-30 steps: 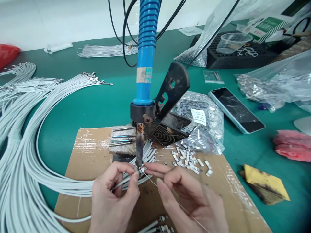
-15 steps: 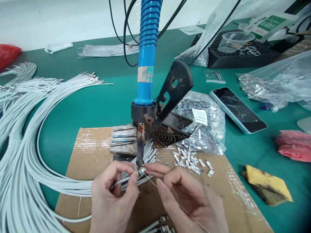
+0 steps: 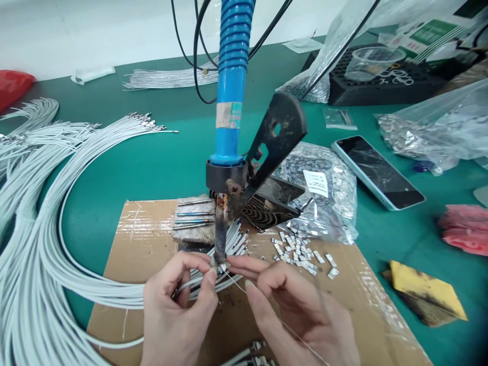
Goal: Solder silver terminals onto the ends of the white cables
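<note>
A blue-handled soldering iron (image 3: 229,86) hangs tip down in a black holder (image 3: 224,176). Right under its tip, my left hand (image 3: 177,305) pinches the end of a white cable (image 3: 186,286) between thumb and fingers. A small metal terminal (image 3: 224,266) shows at that end; the exact joint is hidden by the fingertips and the tip. My right hand (image 3: 301,305) is curled round a thin solder wire (image 3: 237,284), which runs up to the terminal. Its outstretched fingertips touch or nearly touch the terminal.
White cable bundles (image 3: 46,239) cover the left side. Beneath my hands lies cardboard (image 3: 141,229), with loose metal terminals (image 3: 297,249) and a pad holding metal rods (image 3: 194,218). To the right are a bag of parts (image 3: 316,203), a phone (image 3: 377,170) and a stained yellow sponge (image 3: 427,290).
The view has shifted slightly, so things on the right appear a little further right. Both hands, the cable and the solder wire stay almost exactly where they were.
</note>
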`<state>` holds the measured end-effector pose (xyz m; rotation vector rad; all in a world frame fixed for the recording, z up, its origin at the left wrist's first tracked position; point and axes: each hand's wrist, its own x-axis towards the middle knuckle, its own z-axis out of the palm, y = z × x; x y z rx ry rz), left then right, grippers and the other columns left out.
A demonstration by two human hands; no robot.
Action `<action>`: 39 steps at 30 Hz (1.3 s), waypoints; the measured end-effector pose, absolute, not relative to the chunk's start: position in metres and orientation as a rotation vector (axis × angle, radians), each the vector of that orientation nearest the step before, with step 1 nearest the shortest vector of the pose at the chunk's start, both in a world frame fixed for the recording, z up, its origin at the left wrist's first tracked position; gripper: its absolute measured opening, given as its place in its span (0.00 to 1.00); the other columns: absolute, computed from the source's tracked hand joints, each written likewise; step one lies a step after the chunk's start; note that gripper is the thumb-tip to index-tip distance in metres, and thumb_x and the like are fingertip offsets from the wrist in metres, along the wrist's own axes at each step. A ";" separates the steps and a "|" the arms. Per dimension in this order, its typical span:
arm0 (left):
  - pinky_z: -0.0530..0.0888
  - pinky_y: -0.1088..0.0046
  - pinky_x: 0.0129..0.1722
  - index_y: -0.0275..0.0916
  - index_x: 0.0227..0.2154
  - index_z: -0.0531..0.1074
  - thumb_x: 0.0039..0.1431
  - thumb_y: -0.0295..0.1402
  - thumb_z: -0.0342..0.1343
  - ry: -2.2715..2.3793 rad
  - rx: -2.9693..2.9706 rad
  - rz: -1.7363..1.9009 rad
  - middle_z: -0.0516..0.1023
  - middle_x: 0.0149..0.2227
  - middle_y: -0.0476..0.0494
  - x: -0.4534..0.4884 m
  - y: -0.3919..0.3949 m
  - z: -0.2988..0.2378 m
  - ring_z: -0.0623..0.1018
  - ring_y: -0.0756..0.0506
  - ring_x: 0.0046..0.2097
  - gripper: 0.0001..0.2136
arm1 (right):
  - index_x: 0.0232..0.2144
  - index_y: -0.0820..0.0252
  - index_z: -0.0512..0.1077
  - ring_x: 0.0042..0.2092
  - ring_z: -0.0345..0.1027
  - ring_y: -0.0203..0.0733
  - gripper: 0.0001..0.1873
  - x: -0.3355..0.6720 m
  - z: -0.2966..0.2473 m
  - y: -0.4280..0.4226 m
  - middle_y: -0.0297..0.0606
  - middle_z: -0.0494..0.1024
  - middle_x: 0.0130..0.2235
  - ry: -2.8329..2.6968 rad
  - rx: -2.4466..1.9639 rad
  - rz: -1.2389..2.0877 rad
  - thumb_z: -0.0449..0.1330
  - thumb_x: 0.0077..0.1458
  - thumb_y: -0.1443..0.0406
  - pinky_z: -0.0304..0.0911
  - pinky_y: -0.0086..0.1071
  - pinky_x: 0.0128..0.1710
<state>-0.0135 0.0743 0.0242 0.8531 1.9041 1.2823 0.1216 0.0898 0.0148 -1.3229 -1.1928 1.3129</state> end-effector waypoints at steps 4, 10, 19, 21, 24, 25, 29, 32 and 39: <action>0.70 0.81 0.23 0.42 0.21 0.76 0.49 0.30 0.63 1.897 0.832 1.292 0.83 0.29 0.48 -0.013 0.076 0.025 0.79 0.48 0.29 0.04 | 0.21 0.55 0.71 0.43 0.84 0.48 0.14 0.120 0.016 0.090 0.44 0.88 0.43 -1.228 -1.324 1.274 0.65 0.58 0.63 0.78 0.29 0.42; 0.68 0.80 0.20 0.41 0.21 0.76 0.47 0.31 0.64 1.913 0.820 1.275 0.82 0.29 0.47 -0.013 0.079 0.029 0.78 0.47 0.29 0.03 | 0.21 0.55 0.72 0.43 0.84 0.48 0.13 0.120 0.016 0.093 0.44 0.88 0.43 -1.262 -1.325 1.236 0.66 0.56 0.64 0.78 0.28 0.39; 0.69 0.81 0.24 0.42 0.20 0.76 0.48 0.29 0.63 1.903 0.811 1.309 0.83 0.29 0.50 -0.014 0.079 0.029 0.79 0.48 0.31 0.05 | 0.21 0.54 0.71 0.42 0.84 0.46 0.13 0.116 0.017 0.091 0.43 0.88 0.44 -1.234 -1.338 1.224 0.65 0.57 0.64 0.77 0.28 0.41; 0.68 0.81 0.24 0.42 0.20 0.76 0.48 0.29 0.63 1.894 0.811 1.321 0.83 0.30 0.50 -0.014 0.079 0.029 0.79 0.48 0.31 0.05 | 0.22 0.54 0.71 0.43 0.84 0.45 0.13 0.116 0.017 0.091 0.41 0.88 0.44 -1.237 -1.330 1.217 0.65 0.57 0.64 0.76 0.26 0.42; 0.68 0.80 0.23 0.42 0.21 0.76 0.48 0.28 0.64 1.879 0.824 1.337 0.84 0.29 0.49 -0.014 0.079 0.028 0.79 0.48 0.31 0.05 | 0.22 0.54 0.71 0.43 0.84 0.44 0.12 0.118 0.017 0.092 0.40 0.88 0.45 -1.269 -1.298 1.220 0.65 0.58 0.65 0.76 0.25 0.42; 0.68 0.80 0.23 0.42 0.21 0.76 0.49 0.28 0.64 1.874 0.829 1.341 0.83 0.29 0.49 -0.015 0.079 0.028 0.79 0.48 0.30 0.05 | 0.22 0.54 0.72 0.43 0.84 0.44 0.12 0.119 0.016 0.092 0.40 0.88 0.45 -1.288 -1.286 1.222 0.65 0.58 0.65 0.76 0.25 0.42; 0.68 0.82 0.23 0.43 0.21 0.76 0.49 0.28 0.64 1.866 0.819 1.357 0.83 0.29 0.50 -0.015 0.079 0.027 0.78 0.49 0.30 0.05 | 0.22 0.54 0.71 0.42 0.85 0.43 0.13 0.117 0.017 0.092 0.38 0.88 0.44 -1.276 -1.298 1.202 0.65 0.57 0.66 0.76 0.24 0.41; 0.69 0.83 0.25 0.43 0.21 0.77 0.49 0.28 0.64 1.864 0.804 1.356 0.83 0.29 0.52 -0.014 0.078 0.027 0.79 0.50 0.30 0.05 | 0.22 0.53 0.71 0.41 0.85 0.42 0.12 0.114 0.019 0.090 0.36 0.88 0.43 -1.220 -1.310 1.206 0.65 0.56 0.66 0.75 0.24 0.42; 0.68 0.82 0.22 0.43 0.22 0.77 0.50 0.28 0.64 1.859 0.850 1.336 0.84 0.29 0.50 -0.019 0.076 0.023 0.79 0.49 0.30 0.05 | 0.22 0.54 0.71 0.42 0.84 0.43 0.12 0.113 0.018 0.090 0.38 0.88 0.44 -1.211 -1.305 1.213 0.66 0.55 0.66 0.76 0.24 0.41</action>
